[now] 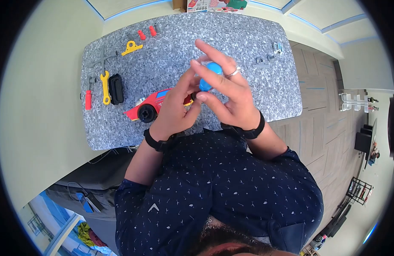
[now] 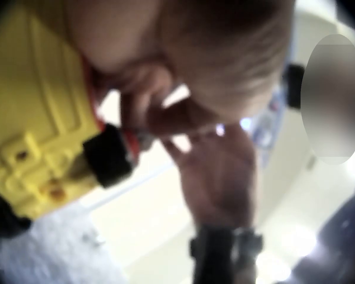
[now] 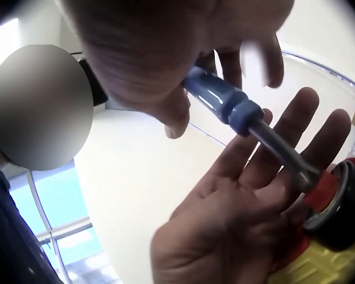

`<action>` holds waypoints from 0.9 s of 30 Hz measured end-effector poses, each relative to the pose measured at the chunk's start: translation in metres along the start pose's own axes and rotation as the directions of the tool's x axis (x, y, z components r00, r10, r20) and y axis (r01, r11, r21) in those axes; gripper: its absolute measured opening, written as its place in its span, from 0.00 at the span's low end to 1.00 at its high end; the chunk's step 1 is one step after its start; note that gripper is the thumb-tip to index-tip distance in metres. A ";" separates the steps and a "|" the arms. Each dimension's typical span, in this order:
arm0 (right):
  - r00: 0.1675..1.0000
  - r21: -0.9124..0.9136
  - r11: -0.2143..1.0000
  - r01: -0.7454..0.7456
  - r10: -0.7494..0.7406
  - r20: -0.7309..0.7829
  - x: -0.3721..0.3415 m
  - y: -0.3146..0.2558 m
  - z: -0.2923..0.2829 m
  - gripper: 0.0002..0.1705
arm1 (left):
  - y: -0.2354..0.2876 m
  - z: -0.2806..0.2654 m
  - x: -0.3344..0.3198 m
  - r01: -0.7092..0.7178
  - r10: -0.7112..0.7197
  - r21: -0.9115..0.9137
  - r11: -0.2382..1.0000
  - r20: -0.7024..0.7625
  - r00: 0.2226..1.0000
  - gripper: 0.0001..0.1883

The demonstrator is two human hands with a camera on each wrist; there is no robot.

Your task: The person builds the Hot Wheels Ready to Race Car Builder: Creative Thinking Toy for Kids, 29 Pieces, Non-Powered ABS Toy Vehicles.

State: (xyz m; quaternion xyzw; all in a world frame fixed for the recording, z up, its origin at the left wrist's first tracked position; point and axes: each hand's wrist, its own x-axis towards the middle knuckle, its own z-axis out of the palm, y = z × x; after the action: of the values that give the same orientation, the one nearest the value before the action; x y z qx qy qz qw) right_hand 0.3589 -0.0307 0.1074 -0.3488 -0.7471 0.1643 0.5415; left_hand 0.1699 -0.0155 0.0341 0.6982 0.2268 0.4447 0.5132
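My right hand (image 1: 233, 94) pinches the blue handle of a toy screwdriver (image 3: 216, 97). The grey shaft runs down to a small red piece (image 3: 322, 192) beside a black wheel (image 3: 337, 228), and its tip meets that piece. My left hand (image 1: 175, 104) grips the front part of a red toy car (image 1: 152, 100) and hides much of it; several of its fingers stand spread behind the shaft in the right wrist view. In the left wrist view the car's yellow underside (image 2: 41, 100) shows, with another black wheel (image 2: 109, 155) by the fingers.
On the speckled table (image 1: 184, 34) at left lie a yellow wrench (image 1: 105, 87), a black tray-like part (image 1: 116, 88) and a red-handled tool (image 1: 88, 100). Farther back are a yellow part (image 1: 131, 48) and red pieces (image 1: 141, 35). Grey parts (image 1: 261, 64) lie at right.
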 end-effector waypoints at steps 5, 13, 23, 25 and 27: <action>0.994 -0.016 0.999 0.031 -0.029 0.102 -0.012 0.003 -0.001 0.31 | 0.008 0.000 0.002 -0.025 0.020 0.152 0.988 0.037 0.999 0.46; 0.998 0.052 0.998 -0.030 0.027 0.065 -0.010 -0.001 0.000 0.26 | 0.002 0.001 0.001 0.001 -0.019 0.274 0.962 0.063 0.998 0.50; 0.995 -0.047 0.995 -0.091 0.092 0.029 -0.013 -0.005 -0.006 0.31 | 0.012 0.004 0.009 -0.012 0.005 0.292 0.956 0.025 1.000 0.56; 0.998 -0.071 0.996 -0.058 0.059 0.010 -0.013 -0.001 -0.006 0.30 | 0.009 0.005 0.008 -0.048 0.031 0.388 0.920 0.051 0.998 0.57; 1.000 -0.088 0.996 -0.021 0.022 0.004 -0.012 0.001 -0.005 0.30 | 0.016 0.004 0.009 -0.048 -0.001 0.626 0.779 0.078 0.997 0.57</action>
State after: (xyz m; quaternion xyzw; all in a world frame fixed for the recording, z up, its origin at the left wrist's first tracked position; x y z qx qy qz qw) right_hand 0.3662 -0.0394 0.1004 -0.3800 -0.7510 0.1379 0.5222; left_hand 0.1756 -0.0160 0.0518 0.8478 0.3338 0.3242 0.2543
